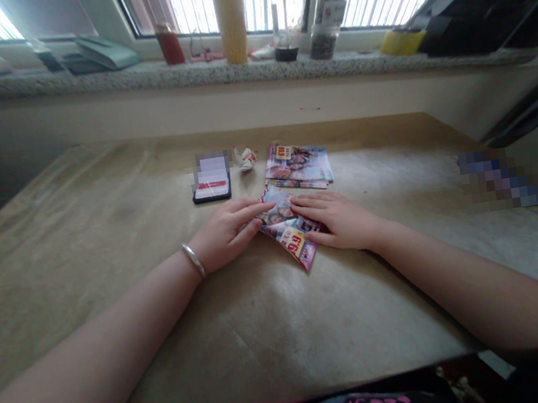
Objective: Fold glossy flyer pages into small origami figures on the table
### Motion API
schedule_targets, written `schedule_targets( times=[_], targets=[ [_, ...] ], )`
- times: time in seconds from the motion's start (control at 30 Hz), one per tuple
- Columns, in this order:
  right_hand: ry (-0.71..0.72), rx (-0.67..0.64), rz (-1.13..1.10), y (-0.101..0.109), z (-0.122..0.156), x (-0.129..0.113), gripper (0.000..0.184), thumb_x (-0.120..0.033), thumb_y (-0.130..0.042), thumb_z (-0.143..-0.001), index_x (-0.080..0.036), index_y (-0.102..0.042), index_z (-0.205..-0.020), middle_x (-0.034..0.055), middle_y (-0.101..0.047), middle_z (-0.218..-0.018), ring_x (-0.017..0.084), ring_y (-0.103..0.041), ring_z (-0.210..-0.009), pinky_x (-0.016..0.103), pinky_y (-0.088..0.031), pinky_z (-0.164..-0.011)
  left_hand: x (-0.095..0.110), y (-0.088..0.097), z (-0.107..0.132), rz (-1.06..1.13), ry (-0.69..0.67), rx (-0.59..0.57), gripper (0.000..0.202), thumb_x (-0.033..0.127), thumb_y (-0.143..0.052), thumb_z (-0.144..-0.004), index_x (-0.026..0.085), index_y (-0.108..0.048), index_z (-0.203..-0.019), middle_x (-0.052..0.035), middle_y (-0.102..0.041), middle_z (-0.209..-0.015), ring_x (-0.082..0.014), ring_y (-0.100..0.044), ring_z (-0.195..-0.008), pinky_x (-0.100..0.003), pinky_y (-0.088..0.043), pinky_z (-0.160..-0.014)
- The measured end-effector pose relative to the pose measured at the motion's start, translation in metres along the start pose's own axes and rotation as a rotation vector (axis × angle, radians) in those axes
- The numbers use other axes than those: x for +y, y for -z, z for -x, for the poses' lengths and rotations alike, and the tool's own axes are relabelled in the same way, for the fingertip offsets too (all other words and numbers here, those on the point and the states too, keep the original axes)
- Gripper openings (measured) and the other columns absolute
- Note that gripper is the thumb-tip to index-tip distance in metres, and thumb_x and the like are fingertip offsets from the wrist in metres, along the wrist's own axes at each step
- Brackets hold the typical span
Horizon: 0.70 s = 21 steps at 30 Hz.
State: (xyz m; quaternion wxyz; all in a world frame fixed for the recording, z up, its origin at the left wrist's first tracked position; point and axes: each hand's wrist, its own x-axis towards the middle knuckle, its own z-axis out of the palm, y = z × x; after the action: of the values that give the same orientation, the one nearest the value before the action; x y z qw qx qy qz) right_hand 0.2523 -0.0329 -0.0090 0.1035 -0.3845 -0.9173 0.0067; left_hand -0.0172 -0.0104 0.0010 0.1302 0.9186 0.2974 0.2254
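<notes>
A folded piece of printed glossy paper (283, 221), with a yellow "9.9" price mark, lies on the table with one corner pointing towards me. My left hand (230, 232), with a silver bangle on the wrist, rests on its left side, fingers stretched out over the paper. On the paper's right edge my right hand (335, 220) lies flat, its fingers extended and pointing left. Just beyond the folded paper is a small stack of similar printed sheets (300, 163). The underside of the folded paper is hidden.
A phone (211, 178) with a lit screen lies left of the stack, beside a crumpled white-and-red wrapper (245, 158). A blurred long item (505, 178) is at the table's right. Bottles and jars (169, 43) stand along the stone windowsill (130, 81) behind.
</notes>
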Motion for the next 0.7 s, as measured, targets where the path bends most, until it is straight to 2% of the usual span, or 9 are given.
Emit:
schedule_targets(
  times=[0.1,0.2,0.43,0.6,0.7],
  targets=[
    [-0.007,-0.009,0.0,0.001,0.0,-0.001,0.057,-0.043,-0.05,-0.088,-0.016,-0.047,-0.138,0.0114,-0.047,-0.143,0.028,-0.043,-0.132,0.047,-0.034,-0.11,-0.001,0.003,0.0,-0.074,-0.079,-0.081,0.037,0.034,-0.035,-0.097,0.026,-0.068,-0.111,-0.0044,-0.067,-0.114,-0.0193,-0.059,-0.1,-0.037,-0.045,-0.09],
    [-0.011,-0.016,0.0,0.0,0.0,0.0,0.058,-0.044,-0.049,-0.088,-0.015,-0.047,-0.138,0.0113,-0.046,-0.143,0.027,-0.042,-0.132,0.047,-0.033,-0.11,-0.003,0.004,0.001,-0.116,-0.111,-0.133,0.034,0.036,-0.04,-0.096,0.029,-0.073,-0.101,-0.0012,-0.07,-0.107,-0.0175,-0.061,-0.093,-0.034,-0.045,-0.084],
    [-0.02,-0.029,-0.011,0.0,0.001,0.003,0.059,-0.044,-0.05,-0.087,-0.014,-0.047,-0.138,0.0111,-0.045,-0.144,0.027,-0.041,-0.133,0.045,-0.032,-0.111,-0.011,0.003,0.002,-0.136,-0.144,-0.131,0.024,0.036,-0.053,-0.091,0.024,-0.073,-0.092,-0.0029,-0.071,-0.102,-0.0168,-0.062,-0.09,-0.029,-0.047,-0.08],
    [-0.061,-0.027,-0.025,0.001,0.003,0.004,0.064,-0.047,-0.053,-0.084,-0.014,-0.047,-0.138,0.0097,-0.047,-0.143,0.027,-0.042,-0.133,0.045,-0.034,-0.11,-0.006,0.006,0.003,-0.353,-0.074,-0.17,0.027,0.035,-0.051,-0.091,0.017,-0.069,-0.082,-0.0057,-0.066,-0.082,-0.017,-0.059,-0.075,-0.028,-0.045,-0.067],
    [-0.112,-0.014,-0.006,0.003,0.004,0.004,0.067,-0.051,-0.055,-0.082,-0.014,-0.048,-0.137,0.0094,-0.048,-0.142,0.029,-0.044,-0.131,0.047,-0.036,-0.109,0.0,0.002,0.003,-0.405,-0.069,-0.148,0.026,0.036,-0.05,-0.092,0.018,-0.069,-0.094,-0.0061,-0.067,-0.09,-0.0182,-0.058,-0.081,-0.029,-0.045,-0.071]
  ],
)
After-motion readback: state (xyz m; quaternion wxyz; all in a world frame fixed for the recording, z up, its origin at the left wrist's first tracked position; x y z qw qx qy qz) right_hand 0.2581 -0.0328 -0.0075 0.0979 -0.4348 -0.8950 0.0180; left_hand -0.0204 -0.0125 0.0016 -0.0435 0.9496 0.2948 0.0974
